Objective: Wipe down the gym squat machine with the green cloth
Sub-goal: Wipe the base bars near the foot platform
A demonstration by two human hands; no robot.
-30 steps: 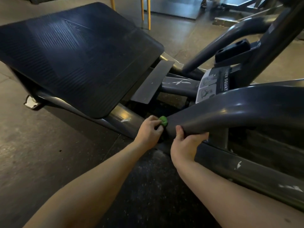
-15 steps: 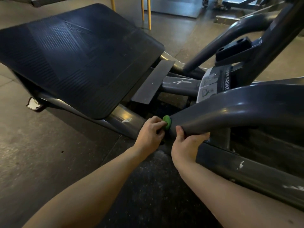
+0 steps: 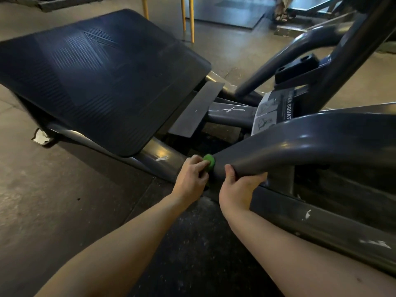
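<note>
The squat machine fills the view: a dark ribbed foot plate (image 3: 102, 78) on the left and a thick grey curved frame arm (image 3: 300, 146) on the right. My left hand (image 3: 192, 179) grips a bunched green cloth (image 3: 209, 161) and holds it against the lower end of that arm, where it meets the base rail (image 3: 158, 157). Only a small green wad shows past my fingers. My right hand (image 3: 237, 187) grips the underside of the same arm just right of the cloth, thumb up on its near face.
A lower grey rail (image 3: 321, 224) with chipped paint runs toward the bottom right. A label reading "SQUAT" (image 3: 276, 112) sits behind the arm. Yellow posts (image 3: 188, 18) and someone's sandalled feet (image 3: 282, 13) are at the back. Concrete floor (image 3: 53, 200) lies to the left.
The cloth in my left hand has shifted slightly up along the end of the frame arm. My right hand keeps its hold in the same place.
</note>
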